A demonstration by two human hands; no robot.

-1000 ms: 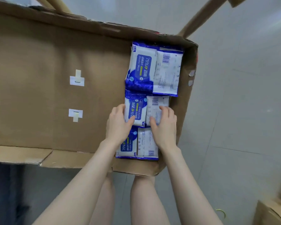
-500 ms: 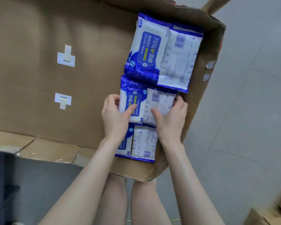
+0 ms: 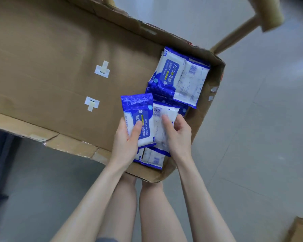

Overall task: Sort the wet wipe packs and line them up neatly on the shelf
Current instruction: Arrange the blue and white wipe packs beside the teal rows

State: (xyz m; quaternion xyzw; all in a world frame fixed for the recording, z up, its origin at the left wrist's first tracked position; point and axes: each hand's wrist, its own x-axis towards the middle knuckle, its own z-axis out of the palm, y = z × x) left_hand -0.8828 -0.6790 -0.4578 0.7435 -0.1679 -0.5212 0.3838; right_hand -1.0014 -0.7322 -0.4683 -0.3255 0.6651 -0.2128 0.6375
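Observation:
Blue-and-white wet wipe packs lie at the right end of a cardboard shelf [image 3: 51, 70]. My left hand [image 3: 125, 142] grips a small pack [image 3: 138, 109] with its printed front up, lifted off the cardboard. My right hand [image 3: 177, 135] holds a second small pack [image 3: 164, 114] that shows its white label side, right beside the first. Two large packs sit at the far right corner, one front up [image 3: 168, 74] and one back up [image 3: 191, 84]. More small packs [image 3: 153, 158] lie under my hands near the front edge, partly hidden.
White tape patches [image 3: 102, 70] mark the bare cardboard left of the packs. A raised cardboard wall [image 3: 208, 95] closes the shelf's right end. Wooden legs [image 3: 234, 35] stand behind on the grey tiled floor. Another cardboard box [image 3: 301, 229] sits at the lower right corner.
Both hands have closed on the two middle small packs and lifted them off the shelf, turning them so the blue end points away. The camera view shifted right and down.

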